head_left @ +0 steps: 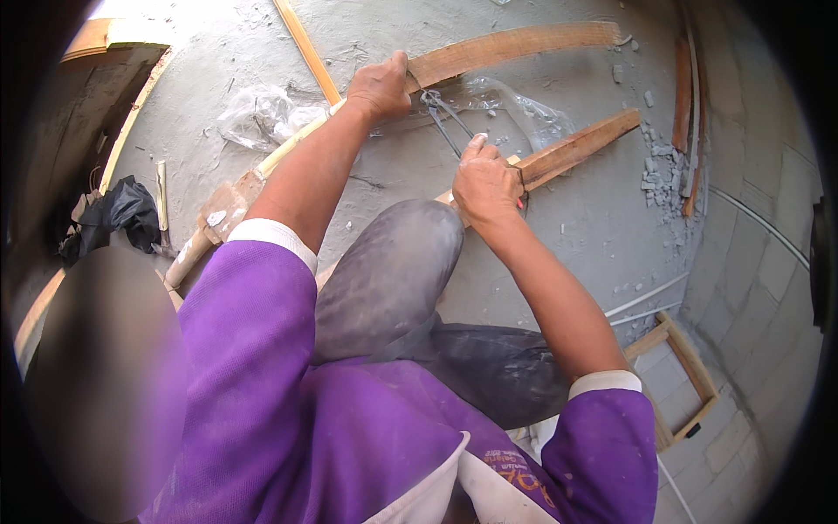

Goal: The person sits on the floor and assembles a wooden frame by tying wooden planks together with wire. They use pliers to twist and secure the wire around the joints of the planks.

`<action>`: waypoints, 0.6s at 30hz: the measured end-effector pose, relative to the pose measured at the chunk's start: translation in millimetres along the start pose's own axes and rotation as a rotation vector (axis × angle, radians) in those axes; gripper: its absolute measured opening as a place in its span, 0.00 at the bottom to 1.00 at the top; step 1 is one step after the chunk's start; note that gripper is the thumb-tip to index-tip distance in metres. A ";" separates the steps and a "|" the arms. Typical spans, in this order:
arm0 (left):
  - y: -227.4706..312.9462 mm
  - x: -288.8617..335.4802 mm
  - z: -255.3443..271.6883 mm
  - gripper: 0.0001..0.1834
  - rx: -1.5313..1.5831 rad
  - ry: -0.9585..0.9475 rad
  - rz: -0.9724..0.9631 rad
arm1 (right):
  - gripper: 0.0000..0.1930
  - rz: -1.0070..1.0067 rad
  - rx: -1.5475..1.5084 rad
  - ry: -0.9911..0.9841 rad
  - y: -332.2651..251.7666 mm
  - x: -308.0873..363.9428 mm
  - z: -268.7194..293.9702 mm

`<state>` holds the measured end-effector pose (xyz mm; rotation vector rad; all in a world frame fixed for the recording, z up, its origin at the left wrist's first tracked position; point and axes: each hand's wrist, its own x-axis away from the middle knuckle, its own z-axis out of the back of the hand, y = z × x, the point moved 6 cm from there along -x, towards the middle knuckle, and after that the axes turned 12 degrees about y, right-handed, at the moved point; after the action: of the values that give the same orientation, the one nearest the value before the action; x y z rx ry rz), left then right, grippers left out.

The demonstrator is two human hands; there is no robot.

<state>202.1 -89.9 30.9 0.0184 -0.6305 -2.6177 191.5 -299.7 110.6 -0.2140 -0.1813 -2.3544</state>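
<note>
My left hand [381,87] is closed at the near end of a long flat wooden plank [524,45]. Just beside it, a thin dark wire seems to cross the plank. With my right hand [486,179] I grip a pair of pincers [449,122] by its long dark metal handles. The jaws point up toward my left hand and the plank's edge. A bit of red shows below my right fist. Under that hand lies a thicker wooden beam [580,153], partly hidden by the hand and my knee [393,253].
Clear plastic sheeting [271,118] lies on the grey floor. At the left are a hammer [162,201] and a black plastic bag [131,210]. Rubble [659,175] lines the block wall at the right. A wooden frame [694,367] sits lower right.
</note>
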 end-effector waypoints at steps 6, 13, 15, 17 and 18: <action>8.7 -0.1 2.2 0.17 -0.031 -0.045 0.015 | 0.16 -0.051 -0.364 -0.229 -15.4 -6.7 13.1; 2.2 0.7 1.3 0.19 -0.049 0.001 0.008 | 0.15 -0.316 -0.846 -0.545 -11.6 -0.4 -6.5; 0.6 3.3 -2.2 0.22 -0.024 0.042 -0.018 | 0.14 -0.550 -1.318 -0.711 -14.0 16.9 -28.1; -0.8 2.7 -5.4 0.21 -0.018 0.070 -0.047 | 0.13 -0.727 -1.813 -0.882 -18.8 29.5 -47.8; 6.8 3.1 -2.6 0.19 -0.025 0.065 -0.066 | 0.12 -0.790 -2.080 -0.973 -21.8 37.8 -53.1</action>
<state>202.5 -97.8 31.7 0.1187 -0.5840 -2.6761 144.2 -320.3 65.2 -2.4522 2.0499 -1.7274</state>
